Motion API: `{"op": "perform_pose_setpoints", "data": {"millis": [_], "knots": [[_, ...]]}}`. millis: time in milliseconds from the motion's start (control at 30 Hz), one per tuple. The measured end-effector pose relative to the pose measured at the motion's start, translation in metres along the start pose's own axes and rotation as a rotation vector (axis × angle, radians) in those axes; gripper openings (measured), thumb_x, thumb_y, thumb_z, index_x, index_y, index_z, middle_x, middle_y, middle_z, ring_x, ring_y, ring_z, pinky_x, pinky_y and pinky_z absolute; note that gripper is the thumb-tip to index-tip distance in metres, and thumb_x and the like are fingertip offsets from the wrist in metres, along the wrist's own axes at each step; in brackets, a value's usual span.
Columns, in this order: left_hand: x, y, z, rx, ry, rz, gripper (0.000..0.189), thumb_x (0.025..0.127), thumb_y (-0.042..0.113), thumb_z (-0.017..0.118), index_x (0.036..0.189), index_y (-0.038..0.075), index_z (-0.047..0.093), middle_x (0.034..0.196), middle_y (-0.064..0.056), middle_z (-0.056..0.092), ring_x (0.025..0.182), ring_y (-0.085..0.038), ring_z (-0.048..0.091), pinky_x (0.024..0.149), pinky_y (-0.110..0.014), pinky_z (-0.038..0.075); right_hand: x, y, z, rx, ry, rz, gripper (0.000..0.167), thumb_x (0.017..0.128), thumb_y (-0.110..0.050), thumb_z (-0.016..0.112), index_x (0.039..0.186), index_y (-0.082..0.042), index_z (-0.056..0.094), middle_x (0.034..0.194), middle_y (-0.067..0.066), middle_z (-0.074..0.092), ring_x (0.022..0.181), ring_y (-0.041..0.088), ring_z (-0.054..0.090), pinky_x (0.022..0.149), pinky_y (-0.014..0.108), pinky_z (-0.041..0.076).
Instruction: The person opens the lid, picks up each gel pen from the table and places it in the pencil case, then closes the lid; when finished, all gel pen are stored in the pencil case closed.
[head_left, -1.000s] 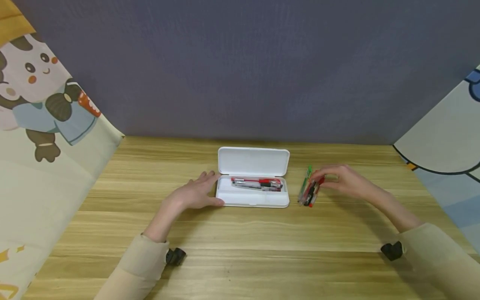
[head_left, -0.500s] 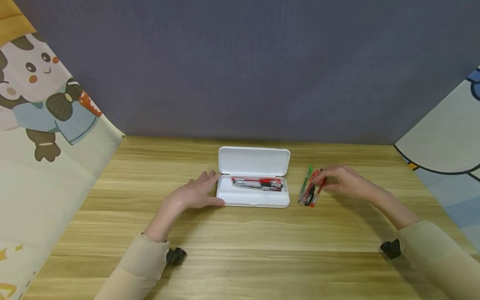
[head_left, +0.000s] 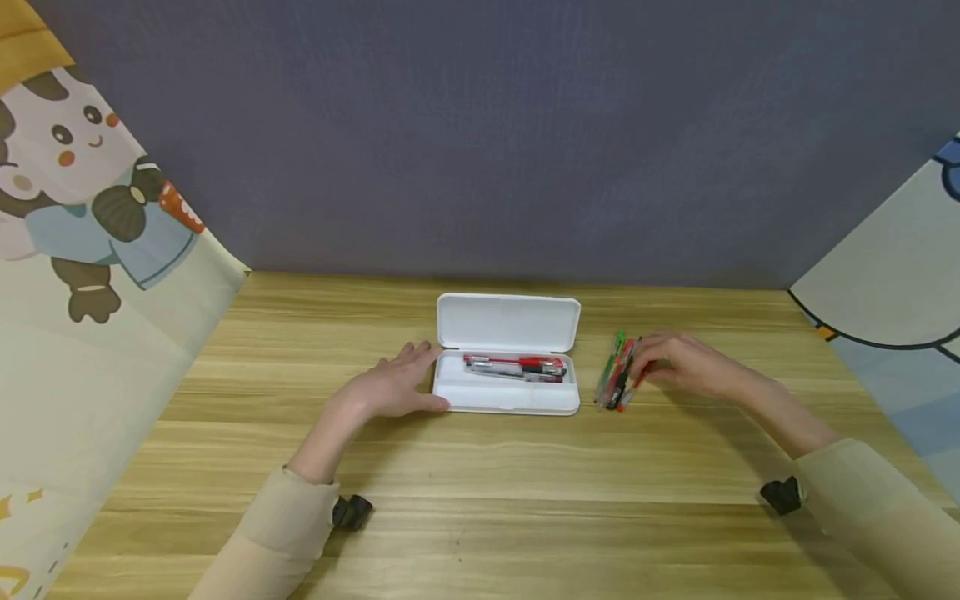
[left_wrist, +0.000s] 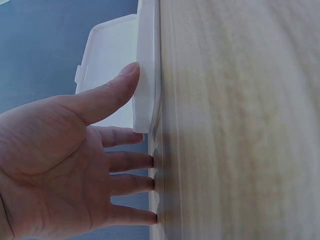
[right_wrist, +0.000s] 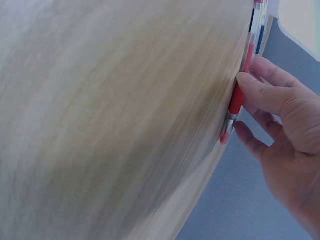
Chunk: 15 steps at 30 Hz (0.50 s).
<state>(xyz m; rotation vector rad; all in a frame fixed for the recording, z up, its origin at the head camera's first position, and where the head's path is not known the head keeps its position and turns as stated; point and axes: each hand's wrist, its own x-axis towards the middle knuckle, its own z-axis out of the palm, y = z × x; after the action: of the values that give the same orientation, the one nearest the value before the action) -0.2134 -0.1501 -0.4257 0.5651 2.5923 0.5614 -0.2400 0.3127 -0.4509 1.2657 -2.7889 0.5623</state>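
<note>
Several pens (head_left: 615, 380) bunched on table (head_left: 480, 467), just right of open white case (head_left: 472, 396). Outermost red pen (right_wrist: 236, 100) pinched between thumb and fingers of right hand (head_left: 681, 363). Case end touched by spread left hand (head_left: 393, 389). Pick-up seemingly under way; clean lift probably called for.

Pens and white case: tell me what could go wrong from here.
The right hand pinches a red pen close beside other loose pens, so lifting it might drag or scatter them. The pens inside the white case bunch in its rear compartment, so another might not lie flat there. The left hand touches the case, so a careless push could shift it.
</note>
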Motion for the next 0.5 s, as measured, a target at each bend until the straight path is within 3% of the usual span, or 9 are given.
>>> {"op": "perform_pose_setpoints", "data": {"millis": [267,500], "knots": [[0.0002,-0.0002,-0.0002,-0.005,0.001,-0.003,0.091,0.097,0.043,0.068,0.166,0.012,0.016,0.171,-0.027,0.012,0.16,-0.046,0.008,0.125,-0.074,0.01,0.0,-0.0004,0.0024,0.068,-0.018,0.004,0.034,0.082,0.009,0.078,0.09,-0.023,0.073,0.097,-0.008,0.07,0.09,0.009,0.065,0.072,0.027,0.06],[0.0006,-0.0004,0.0002,-0.009,-0.001,-0.002,0.091,0.097,0.044,0.068,0.166,0.014,0.016,0.171,-0.026,0.011,0.16,-0.045,0.007,0.125,-0.073,0.009,-0.0055,-0.0009,0.0042,0.061,0.038,0.005,0.033,0.082,0.007,0.079,0.092,-0.024,0.072,0.096,-0.01,0.068,0.084,0.005,0.064,0.068,0.023,0.056]]}}
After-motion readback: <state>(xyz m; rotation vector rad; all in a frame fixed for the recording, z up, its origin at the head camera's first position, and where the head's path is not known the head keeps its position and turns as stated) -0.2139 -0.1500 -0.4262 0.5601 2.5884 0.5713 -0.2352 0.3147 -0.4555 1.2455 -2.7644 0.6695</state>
